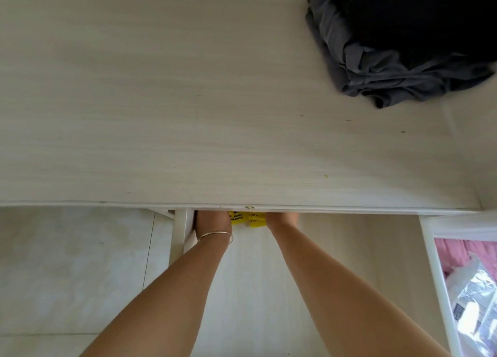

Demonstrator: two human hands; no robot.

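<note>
Since the yellow hand-warmer packets (236,218) lie half tucked under the front edge of the tabletop (188,114) at lower centre of the frame, fetching them out looks barely begun, with nothing lifted clear. Flat, bright yellow with dark print, they sit between the left hand (211,219) and the right hand (281,218). Both hands' fingers are hidden beneath the edge, so I cannot tell whether they pinch the packets or lie spread. Dark folded clothes (403,47) rest at upper right.

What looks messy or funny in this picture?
The dark grey clothes lie in a rumpled pile at the far right of the white desktop, with their edges bunched up. Nothing looks spilled or broken.
</note>
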